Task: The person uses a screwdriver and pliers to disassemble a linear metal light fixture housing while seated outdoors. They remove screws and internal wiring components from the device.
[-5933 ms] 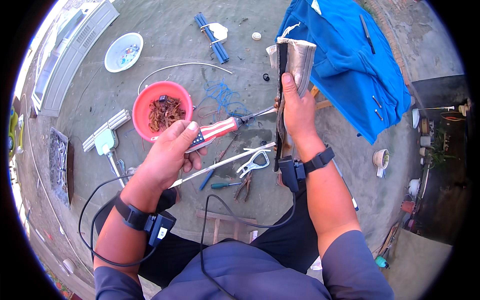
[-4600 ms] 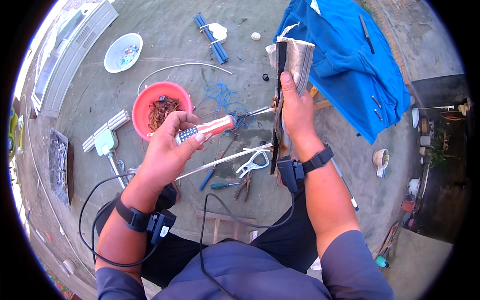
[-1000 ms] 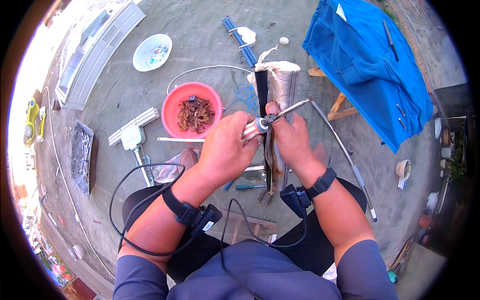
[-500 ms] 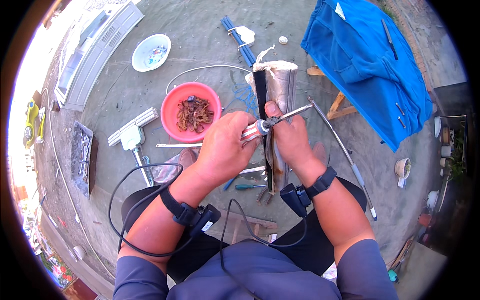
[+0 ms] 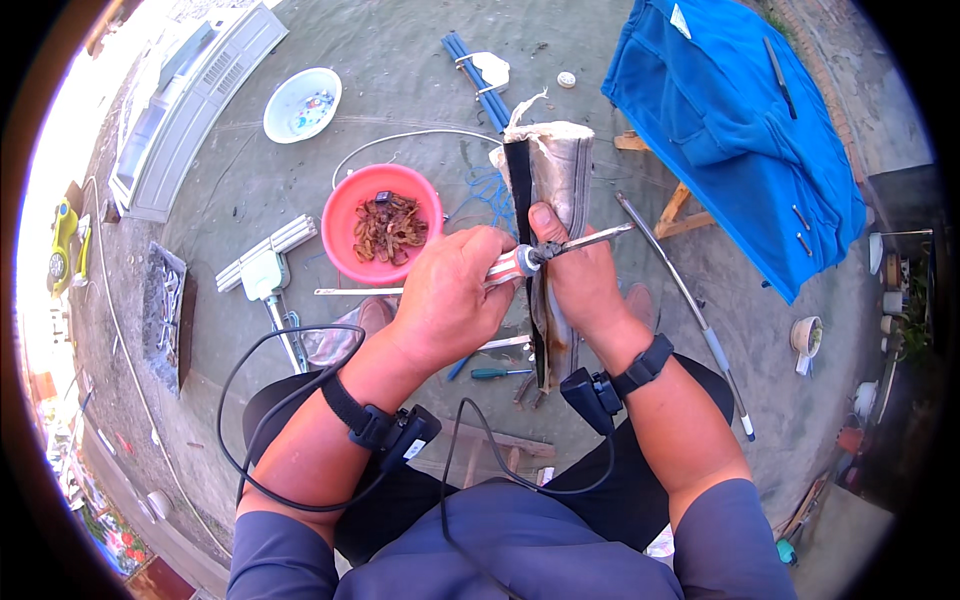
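In the head view, the pink basin [image 5: 336,212], heaped with brown crayfish-like pieces [image 5: 390,232], is taken as the landmark. Just to its right and slightly nearer the body, the red-and-white striped handle [image 5: 508,267] of a tool is gripped by the left hand [image 5: 455,290], whose fingers are curled fully round it, with no gap seen. From the handle, past a dark lump [image 5: 546,251], a slim metal shank [image 5: 598,237] is pointed away from the basin and is seen to pass across the right hand [image 5: 588,285]; whether the skin is touched cannot be told. By that hand, farther right of the basin, a folded greyish fabric piece [image 5: 562,175] with a black strip [image 5: 520,180] along its edge is clasped, the thumb pressed on the near face; its other fingers are hidden. Between fabric and basin, blue string [image 5: 487,192] is seen on the ground. Beyond the basin, a white bowl [image 5: 279,112] is placed to the left and blue rods [image 5: 489,100] to the right. Well to the basin's right, a metal pole [image 5: 680,287] and a blue cloth [image 5: 700,110] are seen.
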A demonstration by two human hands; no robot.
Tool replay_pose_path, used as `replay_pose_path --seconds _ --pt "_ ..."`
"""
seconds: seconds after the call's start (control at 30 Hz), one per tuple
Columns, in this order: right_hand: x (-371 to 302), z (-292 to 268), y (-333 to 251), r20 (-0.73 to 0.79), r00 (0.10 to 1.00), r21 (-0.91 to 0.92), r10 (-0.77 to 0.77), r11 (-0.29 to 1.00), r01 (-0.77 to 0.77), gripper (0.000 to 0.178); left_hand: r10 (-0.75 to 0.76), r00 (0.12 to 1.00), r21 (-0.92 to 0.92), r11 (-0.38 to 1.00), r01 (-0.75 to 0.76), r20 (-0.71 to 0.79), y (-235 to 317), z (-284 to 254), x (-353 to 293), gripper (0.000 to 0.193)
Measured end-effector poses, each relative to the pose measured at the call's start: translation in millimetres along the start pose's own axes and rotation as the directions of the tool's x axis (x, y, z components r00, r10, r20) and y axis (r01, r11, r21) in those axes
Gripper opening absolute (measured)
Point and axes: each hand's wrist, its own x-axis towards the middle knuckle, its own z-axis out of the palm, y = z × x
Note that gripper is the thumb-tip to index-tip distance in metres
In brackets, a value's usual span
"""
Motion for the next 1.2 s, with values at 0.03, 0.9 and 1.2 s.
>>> replay_pose_path --seconds 0.03,0.9,1.2 --pt "-1 1 0 -0.011 1.000 0.007 -0.006 1.000 0.006 0.048 0.005 1.000 0.009 1.000 -0.005 0.002 0 0 0 0.024" --pt "-2 4 11 -0.007 0.998 0.164 0.065 0.984 -0.063 0.044 -0.085 0.996 -0.031 0.996 0.085 0.005 -1 4 -6 0.032" --pt "1 3 18 -0.053 0.998 0.114 0.024 0.993 -0.018 0.048 0.000 1.000 -0.009 1.000 0.000 0.012 -5 6 -6 0.029"
